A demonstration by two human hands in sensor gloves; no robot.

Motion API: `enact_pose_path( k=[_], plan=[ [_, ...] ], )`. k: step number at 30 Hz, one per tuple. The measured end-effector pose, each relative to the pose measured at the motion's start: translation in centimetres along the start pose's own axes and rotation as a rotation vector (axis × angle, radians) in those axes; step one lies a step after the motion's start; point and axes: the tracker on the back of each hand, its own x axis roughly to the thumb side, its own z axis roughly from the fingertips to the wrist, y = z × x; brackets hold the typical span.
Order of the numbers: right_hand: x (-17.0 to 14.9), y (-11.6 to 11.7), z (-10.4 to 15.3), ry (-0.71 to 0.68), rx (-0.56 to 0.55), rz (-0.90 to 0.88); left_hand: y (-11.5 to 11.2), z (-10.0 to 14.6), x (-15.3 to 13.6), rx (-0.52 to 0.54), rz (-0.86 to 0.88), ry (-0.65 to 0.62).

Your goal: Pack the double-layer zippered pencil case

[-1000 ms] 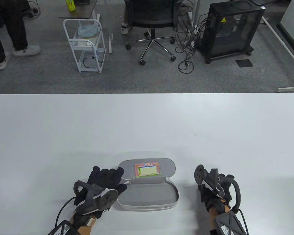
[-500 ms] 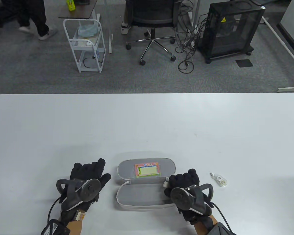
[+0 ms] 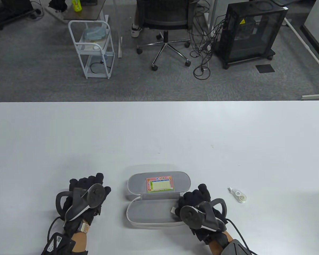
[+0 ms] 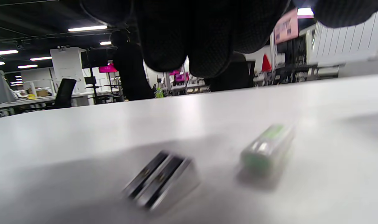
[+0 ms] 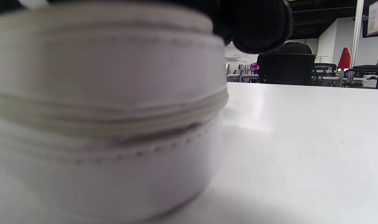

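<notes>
The grey-white pencil case (image 3: 151, 212) lies open near the table's front edge, its lid (image 3: 180, 183) folded back with a pink and yellow card (image 3: 159, 184) in it. My right hand (image 3: 195, 202) is at the case's right end, fingers over the rim; the right wrist view shows the case wall (image 5: 105, 124) close up. A small white piece (image 3: 173, 209) shows at its fingertips over the tray; I cannot tell if it is pinched. My left hand (image 3: 87, 195) is left of the case and apart from it. Its fingers (image 4: 204, 37) hang empty above a small metal item (image 4: 162, 182) and a green and clear item (image 4: 266, 152).
A clear correction tape (image 3: 239, 196) lies on the table right of my right hand. The white table (image 3: 159, 132) stretches far behind the case. A chair, a cart and a black cabinet stand on the floor beyond the far edge.
My left hand has drawn away from the case to the left. My right hand has moved left from the correction tape, now uncovered, onto the case's right end, with the white piece moving over the tray.
</notes>
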Motion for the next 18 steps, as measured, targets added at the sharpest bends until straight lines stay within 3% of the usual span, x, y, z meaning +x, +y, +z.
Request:
enact_pose_path(
  k=[8, 13, 18],
  plan=[
    [-3.0, -1.6, 0.5, 0.107, -0.089, -0.083, -3.7, -1.4, 1.3, -0.302, -0.203, 0.059],
    [-4.0, -1.1, 0.4, 0.153, -0.066, -0.089, -3.3, -1.9, 2.3, -0.247, -0.222, 0.066],
    [-4.3, -1.0, 0.4, 0.169, -0.061, -0.078, -3.4, -2.2, 3.4, -0.258, -0.292, -0.036]
  ],
)
